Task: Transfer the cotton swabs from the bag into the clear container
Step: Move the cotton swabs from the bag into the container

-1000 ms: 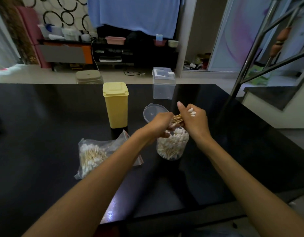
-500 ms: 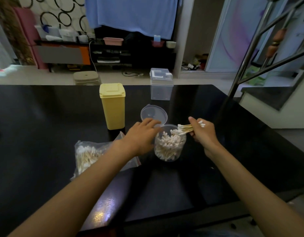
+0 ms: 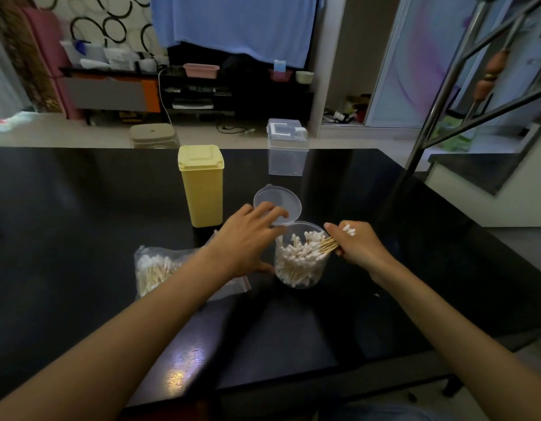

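gripping a swab bundle (image 3: 325, 247) over the jar (image 3: 301, 259), right hand (image 3: 358, 247) curls tight — left hand (image 3: 248, 238) spreads fingers against its side; bag (image 3: 159, 268) partly hidden by the forearm.

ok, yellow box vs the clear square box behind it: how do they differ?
The yellow box is opaque, so its contents cannot be seen; the clear square box is see-through and looks empty. The yellow box stands nearer, just left of the round lid; the clear square box sits at the table's far edge. Both stand upright with lids shut, and neither hand touches them.
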